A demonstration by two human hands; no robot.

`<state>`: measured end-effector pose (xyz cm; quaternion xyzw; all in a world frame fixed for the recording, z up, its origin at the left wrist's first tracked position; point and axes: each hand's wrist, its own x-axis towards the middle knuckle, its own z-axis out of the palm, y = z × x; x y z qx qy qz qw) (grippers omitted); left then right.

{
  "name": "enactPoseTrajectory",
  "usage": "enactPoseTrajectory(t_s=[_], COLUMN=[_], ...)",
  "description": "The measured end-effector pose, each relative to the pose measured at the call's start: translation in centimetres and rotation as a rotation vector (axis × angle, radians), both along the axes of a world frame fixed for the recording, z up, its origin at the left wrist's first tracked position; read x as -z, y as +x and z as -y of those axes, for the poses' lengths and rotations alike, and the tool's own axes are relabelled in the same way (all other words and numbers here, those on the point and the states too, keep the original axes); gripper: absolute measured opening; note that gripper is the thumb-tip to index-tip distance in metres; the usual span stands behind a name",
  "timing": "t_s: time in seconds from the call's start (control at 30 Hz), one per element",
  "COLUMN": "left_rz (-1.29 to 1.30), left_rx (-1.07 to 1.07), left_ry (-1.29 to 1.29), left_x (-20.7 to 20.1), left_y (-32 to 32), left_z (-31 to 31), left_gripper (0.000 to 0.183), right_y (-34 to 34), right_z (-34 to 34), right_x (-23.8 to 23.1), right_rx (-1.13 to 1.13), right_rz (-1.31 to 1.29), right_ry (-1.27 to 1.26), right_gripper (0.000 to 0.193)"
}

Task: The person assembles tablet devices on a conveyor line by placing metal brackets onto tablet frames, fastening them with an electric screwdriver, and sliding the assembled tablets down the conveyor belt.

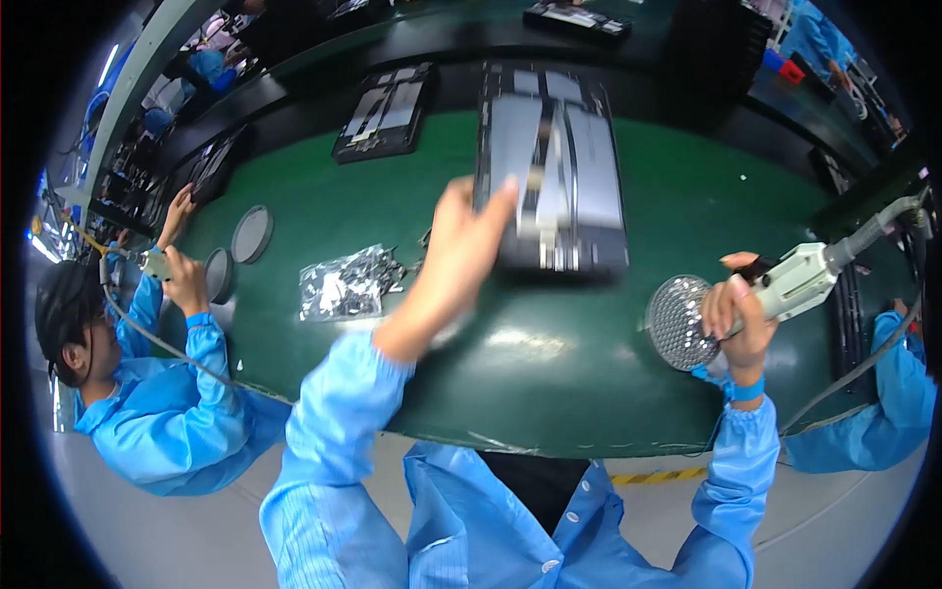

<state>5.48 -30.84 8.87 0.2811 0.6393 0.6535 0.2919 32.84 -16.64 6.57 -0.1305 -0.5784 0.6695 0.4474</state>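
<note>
My left hand [459, 245] grips the left edge of a black rectangular device or tray [608, 257], its thumb over the top. Pale grey panels and a dark strip down the middle show on its face; the thing is slightly blurred and seems tilted up off the table. In my right hand [738, 319] is a pale green powered screwdriver [800, 280], its grey cable running off to the upper right. That hand is held over a round dish [677, 329] with a dimpled or perforated face. The screwdriver's tip is hidden by my fingers.
A clear plastic bag of small parts [343, 285] lies on the green table [510, 383]. Beyond it sits a similar black device [385, 113]. Two round grey dishes [252, 234] are at left, near a co-worker [177, 402]. A dark shelf [648, 74] crosses the back.
</note>
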Motion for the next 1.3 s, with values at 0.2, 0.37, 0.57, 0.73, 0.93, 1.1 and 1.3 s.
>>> enactPoseTrajectory(t_s=[0.2, 0.37, 0.57, 0.73, 0.93, 1.1, 1.3], left_rz=[0.190, -0.718, -1.133, -1.226, -0.903, -0.339, -0.154], left_rx=[0.025, 0.137, -0.247, -0.223, -0.110, 0.198, 0.287], left_ry=[-0.275, -0.605, -0.442, -0.645, -0.414, -0.073, -0.188], left_x=[1.2, -1.8, 0.0, 3.6, 3.6, 1.3, 2.6], left_y=[11.4, 10.9, -1.6, -8.0, -7.9, -4.0, -2.2], left_z=[16.8, 19.0, 12.8, 8.6, 7.5, 6.5, 6.3], left_gripper=[0.044, 0.039, 0.028, 0.034, 0.019, 0.015, 0.016], right_y=[-1.2, -0.7, -0.4, -0.8, -0.7, -0.6, -0.7], right_z=[0.5, 0.9, 1.2, 0.8, 0.6, 0.7, 0.9], right_x=[-0.6, -0.7, -0.9, -0.9, -1.1, -1.2, -1.3], right_rx=[-0.026, -0.016, -0.028, -0.042, -0.033, -0.028, -0.019], right_rz=[-0.010, -0.016, -0.010, -0.015, 0.007, 0.016, 0.021], right_ry=[0.000, -0.001, 0.006, 0.002, 0.011, 0.030, 0.040], right_gripper=[0.023, 0.022, 0.022, 0.024, 0.024, 0.024, 0.025])
